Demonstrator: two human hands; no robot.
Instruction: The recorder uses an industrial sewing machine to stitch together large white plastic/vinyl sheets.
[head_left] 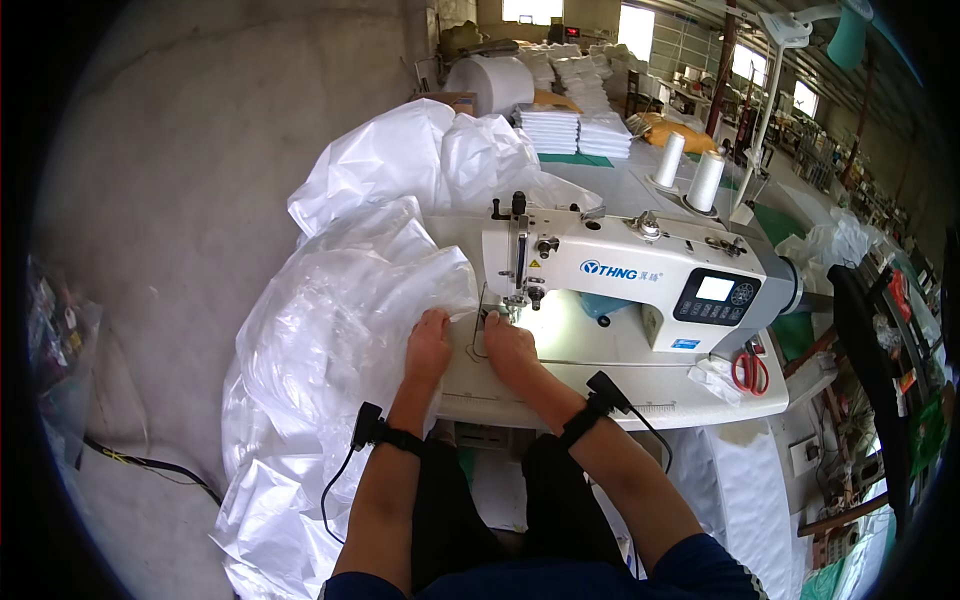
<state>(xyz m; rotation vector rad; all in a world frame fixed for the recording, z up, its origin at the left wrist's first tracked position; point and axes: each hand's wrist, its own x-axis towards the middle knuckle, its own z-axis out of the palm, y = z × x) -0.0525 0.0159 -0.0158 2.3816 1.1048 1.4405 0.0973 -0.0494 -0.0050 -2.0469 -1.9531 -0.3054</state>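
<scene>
Here, left hand (pixel 430 342) reaches to white plastic (pixel 340 285), right hand (pixel 509 347) curls by the sewing machine (pixel 630 268), either grip's state unclear.

To the left of the table (pixel 620 390), a plain grey expanse (pixel 200 180) spreads wide, scuffed and faintly streaked; where wall ends and floor begins is hard to tell. Beyond the table's far end, a pale back wall (pixel 590 15) carries a bright window (pixel 533 11) and, farther right, a taller window (pixel 636 30). Behind the table to its right, two smaller windows (pixel 749 63) (pixel 805 98) glow white below a ribbed, sloping ceiling (pixel 822 62). Dark red posts (pixel 719 75) rise among crowded, indistinct furniture on that side. Daylight whitens every pane, and a strong, pale glow lies across the table's top.
</scene>
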